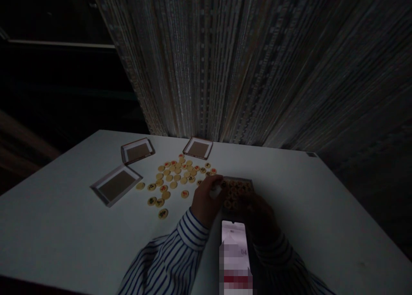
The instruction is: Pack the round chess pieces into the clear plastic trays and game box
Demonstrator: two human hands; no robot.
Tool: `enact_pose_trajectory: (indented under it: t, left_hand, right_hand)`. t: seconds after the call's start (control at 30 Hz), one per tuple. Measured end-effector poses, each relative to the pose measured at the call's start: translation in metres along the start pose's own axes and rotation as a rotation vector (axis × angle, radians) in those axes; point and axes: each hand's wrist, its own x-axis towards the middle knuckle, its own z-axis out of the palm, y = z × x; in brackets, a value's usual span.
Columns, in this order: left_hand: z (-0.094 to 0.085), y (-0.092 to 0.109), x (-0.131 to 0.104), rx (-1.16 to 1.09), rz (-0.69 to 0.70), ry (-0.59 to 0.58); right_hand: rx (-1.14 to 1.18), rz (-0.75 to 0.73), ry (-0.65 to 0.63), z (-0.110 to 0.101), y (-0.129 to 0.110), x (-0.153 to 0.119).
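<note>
A small open box point(252, 184) filled with rows of round Chinese chess pieces point(236, 187) lies between my hands. My left hand point(208, 199) curls round its left side, fingers at the far left corner and thumb toward the pieces. In deep shadow, my right hand point(261, 215) reaches over the box's near right part; its fingertips are too dark to make out. Left of the box, many loose Chinese chess pieces point(174, 185) lie scattered on the white table, several showing red or black characters, others blank side up.
Shallow open box parts rest on the white table point(64, 213): one at left point(116, 185), one behind it point(138, 151), another at the back point(198, 148). Between my forearms lies a lit phone point(233, 235). A striped curtain point(219, 63) hangs behind the table's far edge.
</note>
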Motion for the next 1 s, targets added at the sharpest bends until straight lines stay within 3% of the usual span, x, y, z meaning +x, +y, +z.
enact_pose_trajectory:
  t: [0.1,0.27,0.57,0.8,1.0]
  left_hand:
    - [0.003,-0.005,-0.008,-0.02,-0.043,-0.024]
    - [0.006,-0.006,-0.016,-0.068,-0.076,-0.109]
    - [0.008,-0.004,-0.017,-0.353,-0.236,-0.257]
    - [0.01,-0.007,-0.019,-0.475,-0.303,-0.238]
    - [0.012,-0.009,-0.019,-0.492,-0.382,-0.207]
  right_hand:
    - [0.003,0.065,0.012,-0.001,0.001,0.0]
    - [-0.009,0.03,-0.036,0.004,0.008,-0.008]
    - [0.091,0.051,-0.043,0.012,0.011,-0.016]
    - [0.174,0.024,-0.042,0.016,0.014,-0.017]
    - [0.09,0.01,-0.059,0.014,0.013,-0.016]
